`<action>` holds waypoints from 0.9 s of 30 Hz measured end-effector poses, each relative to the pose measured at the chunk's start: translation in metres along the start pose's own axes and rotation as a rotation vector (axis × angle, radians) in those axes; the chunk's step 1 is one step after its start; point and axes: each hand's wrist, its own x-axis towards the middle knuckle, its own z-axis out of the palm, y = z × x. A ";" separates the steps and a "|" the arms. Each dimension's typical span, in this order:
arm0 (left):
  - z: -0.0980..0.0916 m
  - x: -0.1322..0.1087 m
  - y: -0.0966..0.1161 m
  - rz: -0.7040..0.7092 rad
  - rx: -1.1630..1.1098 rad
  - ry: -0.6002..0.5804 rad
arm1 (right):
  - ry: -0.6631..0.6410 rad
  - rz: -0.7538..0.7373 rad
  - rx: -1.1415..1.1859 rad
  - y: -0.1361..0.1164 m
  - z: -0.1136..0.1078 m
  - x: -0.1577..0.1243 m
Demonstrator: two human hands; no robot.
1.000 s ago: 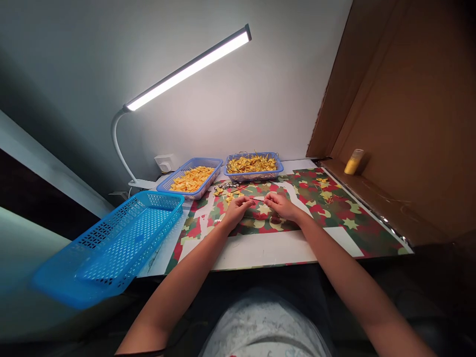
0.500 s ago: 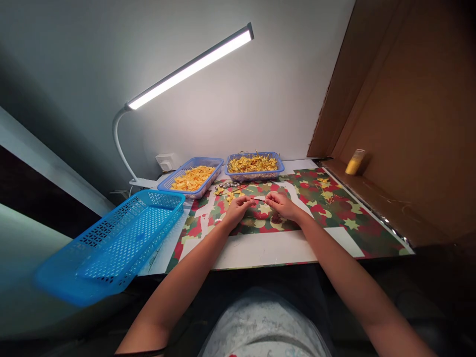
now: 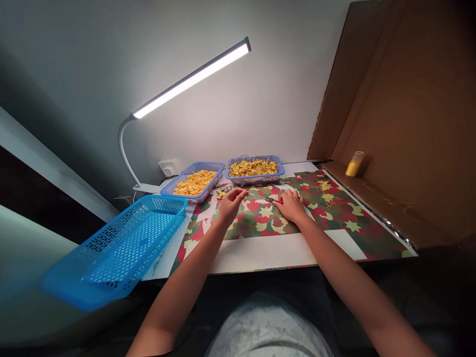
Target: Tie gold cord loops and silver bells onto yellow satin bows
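Note:
My left hand (image 3: 230, 204) is raised a little above the patterned table cover, its thumb and fingertips drawn together. Anything between those fingertips is too small to make out. To its right, my right hand (image 3: 292, 206) rests low over the cover with its fingers closed round a slim dark pointed tool (image 3: 273, 200), whose tip points left. Small yellow pieces and several round silvery beads (image 3: 225, 189) lie just behind my left hand, which partly hides them.
Behind stand a blue basket of yellow pieces (image 3: 179, 194) and another of golden corded pieces (image 3: 256, 180). An aqua basket (image 3: 130, 248) juts over the left edge. A lit lamp (image 3: 193, 79) hangs above; loose yellow bits (image 3: 326, 193) and a yellow-filled jar (image 3: 354, 164) are at right.
My hands have moved apart: the left slightly up and left, the right to the right and down onto the cover. The slim tool now shows at the right hand only. The view has shifted slightly.

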 end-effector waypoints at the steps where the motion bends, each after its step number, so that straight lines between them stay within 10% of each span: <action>1: 0.000 0.000 0.005 0.027 0.014 0.000 | -0.009 0.005 0.045 -0.001 0.001 -0.001; 12: 0.048 -0.057 0.038 0.521 0.397 -0.316 | -0.755 0.111 0.745 -0.039 0.011 -0.031; 27: 0.067 -0.079 0.025 0.979 0.862 -0.534 | -0.843 0.268 1.153 -0.033 -0.013 -0.020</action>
